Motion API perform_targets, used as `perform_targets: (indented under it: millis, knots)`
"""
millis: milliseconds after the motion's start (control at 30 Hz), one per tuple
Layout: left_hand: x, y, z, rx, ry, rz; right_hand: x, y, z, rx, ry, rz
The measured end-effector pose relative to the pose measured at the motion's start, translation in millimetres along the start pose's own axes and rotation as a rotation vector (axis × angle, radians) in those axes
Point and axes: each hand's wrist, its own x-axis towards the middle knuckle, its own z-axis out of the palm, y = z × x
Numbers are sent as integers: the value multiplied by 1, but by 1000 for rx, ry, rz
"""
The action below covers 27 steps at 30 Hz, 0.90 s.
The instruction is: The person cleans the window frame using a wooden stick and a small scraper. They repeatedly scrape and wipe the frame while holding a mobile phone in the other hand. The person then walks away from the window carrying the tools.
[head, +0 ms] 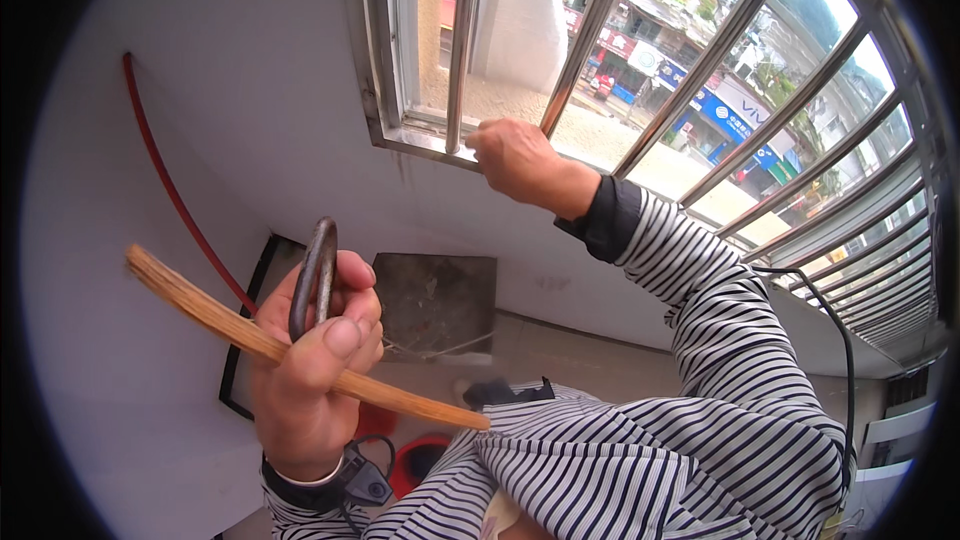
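Observation:
My left hand (319,360) grips a slightly curved wooden stick (405,397) under the thumb. A dark, worn metal loop (304,281) rises from between the same hand's fingers; its lower end is hidden in the palm. Stretched out to the window, my right hand (517,163) is curled at the bottom rail (431,154) of the frame, between two shiny metal bars (459,45). Its fingertips are turned away, so I cannot tell whether they hold anything.
A red hose or cable (169,187) runs down the left wall. Below lie a dark square panel (439,300) and a red bucket (409,465). A black cable (847,337) hangs at the right. Beyond the barred window is a street with shops.

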Motion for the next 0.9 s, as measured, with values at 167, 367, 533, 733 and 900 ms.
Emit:
perform_targets:
  millis: [167,367,533,733,900]
  knots:
    - [-9,8,0,-113,39,-37,17,-14,-15,-95,-162,81]
    - [-14,-4,-15,-2,-32,24,34,-42,-3,47,-26,-177]
    - [-14,-11,-24,-27,0,-2,29,-62,17,270,98,-340]
    - [-15,-29,1,-66,146,1,-52,-61,60,373,-57,-189]
    - [-15,-46,6,42,139,-27,-106,-68,101,478,-191,22]
